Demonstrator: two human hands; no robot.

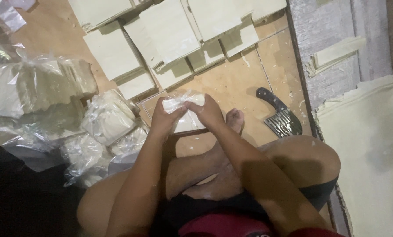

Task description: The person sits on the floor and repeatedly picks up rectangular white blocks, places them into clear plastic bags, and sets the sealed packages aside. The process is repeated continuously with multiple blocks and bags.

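Gripping a clear plastic bag (184, 109) of pale sheets w/ both hands: left hand (165, 117) & right hand (209, 110) closed on its top, fingers pinching the plastic. Bag sits on the wooden floor (231, 83) just ahead of my foot (234, 119). Filled bags (106, 125) piled toward the floor's left edge, cleaver (279, 115) near its right edge, sheet stacks (170, 35) at the far edge.

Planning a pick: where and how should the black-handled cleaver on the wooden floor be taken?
Grip the black-handled cleaver by its handle, the upper-left end, coming from above. It lies flat, blade pointing lower right toward the grey ledge, so the handle is the freer, safer end.
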